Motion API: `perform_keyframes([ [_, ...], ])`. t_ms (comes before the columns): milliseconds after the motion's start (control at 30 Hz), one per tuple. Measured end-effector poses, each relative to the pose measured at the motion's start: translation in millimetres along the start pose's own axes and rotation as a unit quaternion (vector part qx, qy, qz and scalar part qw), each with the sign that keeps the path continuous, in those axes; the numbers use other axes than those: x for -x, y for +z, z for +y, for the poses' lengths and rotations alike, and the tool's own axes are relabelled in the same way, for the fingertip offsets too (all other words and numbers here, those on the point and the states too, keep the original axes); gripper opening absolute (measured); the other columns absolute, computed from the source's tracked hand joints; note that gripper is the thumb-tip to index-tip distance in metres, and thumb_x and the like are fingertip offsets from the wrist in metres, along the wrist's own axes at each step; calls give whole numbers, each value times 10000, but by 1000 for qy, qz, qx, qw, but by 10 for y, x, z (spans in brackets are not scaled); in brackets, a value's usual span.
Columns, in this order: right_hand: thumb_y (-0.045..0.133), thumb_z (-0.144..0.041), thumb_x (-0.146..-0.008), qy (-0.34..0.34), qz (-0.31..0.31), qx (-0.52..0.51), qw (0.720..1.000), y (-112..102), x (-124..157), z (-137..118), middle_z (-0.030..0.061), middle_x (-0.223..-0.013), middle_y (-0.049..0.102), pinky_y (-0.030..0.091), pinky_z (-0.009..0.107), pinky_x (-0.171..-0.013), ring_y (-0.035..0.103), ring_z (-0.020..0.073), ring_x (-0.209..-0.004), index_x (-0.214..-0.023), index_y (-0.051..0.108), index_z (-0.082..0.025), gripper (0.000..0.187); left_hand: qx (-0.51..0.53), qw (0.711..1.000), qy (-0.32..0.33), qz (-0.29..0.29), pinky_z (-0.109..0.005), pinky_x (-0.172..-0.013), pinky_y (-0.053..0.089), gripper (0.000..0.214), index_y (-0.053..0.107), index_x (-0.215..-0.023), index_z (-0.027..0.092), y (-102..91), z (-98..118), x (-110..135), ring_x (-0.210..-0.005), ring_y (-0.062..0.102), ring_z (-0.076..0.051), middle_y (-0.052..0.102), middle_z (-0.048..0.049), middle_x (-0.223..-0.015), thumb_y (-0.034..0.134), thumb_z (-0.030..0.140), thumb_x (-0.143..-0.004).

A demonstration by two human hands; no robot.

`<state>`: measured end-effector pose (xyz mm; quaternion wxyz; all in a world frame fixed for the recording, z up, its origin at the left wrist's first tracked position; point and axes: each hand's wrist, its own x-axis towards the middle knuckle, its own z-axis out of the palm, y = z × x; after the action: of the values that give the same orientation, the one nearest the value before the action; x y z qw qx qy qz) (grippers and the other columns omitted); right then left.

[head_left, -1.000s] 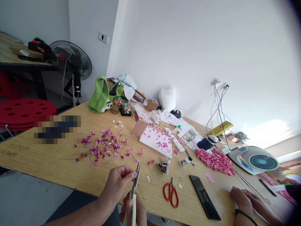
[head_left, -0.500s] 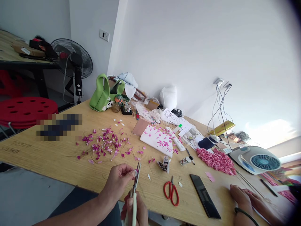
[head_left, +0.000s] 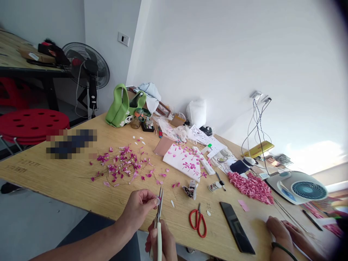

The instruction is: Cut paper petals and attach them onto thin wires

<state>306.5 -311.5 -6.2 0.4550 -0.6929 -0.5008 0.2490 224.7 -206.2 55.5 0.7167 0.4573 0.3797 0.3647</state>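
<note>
Near the front edge of the table, my left hand (head_left: 137, 208) is closed, thumb against fingers, pinching a small pink-and-white petal-like piece (head_left: 158, 199). My right hand (head_left: 166, 240) wraps round the pale handles of a pair of scissors (head_left: 159, 226). Their blades point away from me, tips slightly apart, right beside my left fingertips and the small piece. Whether the blades touch it I cannot tell. Beyond my hands lies a loose spread of magenta petals and thin-stemmed flowers (head_left: 126, 165). A white petal (head_left: 172, 203) lies just right of the blades.
Red-handled scissors (head_left: 198, 223), a black phone (head_left: 237, 227) and a small bottle (head_left: 214, 186) lie to the right. A white sheet with pink flowers (head_left: 181, 161) is ahead. Another person's hands (head_left: 282, 232) rest at the far right, near a pink heap (head_left: 251, 186) and small fan (head_left: 299, 186).
My right hand and the scissors have shifted slightly to the right. The left hand keeps its pinch in nearly the same place. The whole view has moved a little.
</note>
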Motion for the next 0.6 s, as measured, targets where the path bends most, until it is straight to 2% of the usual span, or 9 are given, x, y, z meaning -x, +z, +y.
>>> perform_keyframes([
  [133, 346, -632, -825, 2, -19, -8, 1000, -182, -19, -46, 70, -506, 601, 396, 284, -384, 583, 194, -421, -775, 665, -352, 428, 4, 1000, -5, -2, -263, -622, 428, 153, 647, -589, 135, 10, -7, 11, -610, 545, -160, 613, -19, -570, 657, 285, -618],
  [300, 338, -658, -829, 17, -7, -32, 999, -129, 32, -9, 53, -563, 615, 421, 271, -418, 599, 204, -482, -815, 627, -306, 456, 14, 1000, -16, -9, -263, -620, 418, 161, 641, -574, 137, 27, 10, 14, -603, 539, -158, 609, -17, -562, 662, 291, -613],
  [467, 359, -690, -810, 20, -22, -41, 999, -120, -2, 47, 17, -532, 552, 413, 234, -447, 528, 144, -463, -733, 555, -187, 545, -7, 1000, -15, -1, -266, -613, 414, 161, 636, -556, 142, 25, 32, 23, -587, 534, -161, 596, -9, -543, 659, 297, -594],
  [600, 379, -673, -826, 22, -14, -39, 999, -152, 16, -8, 8, -522, 551, 403, 219, -451, 518, 131, -459, -709, 542, -188, 525, -20, 1000, -9, -2, -270, -610, 412, 164, 636, -561, 139, 27, 20, 40, -583, 532, -163, 591, -9, -539, 649, 298, -600],
])
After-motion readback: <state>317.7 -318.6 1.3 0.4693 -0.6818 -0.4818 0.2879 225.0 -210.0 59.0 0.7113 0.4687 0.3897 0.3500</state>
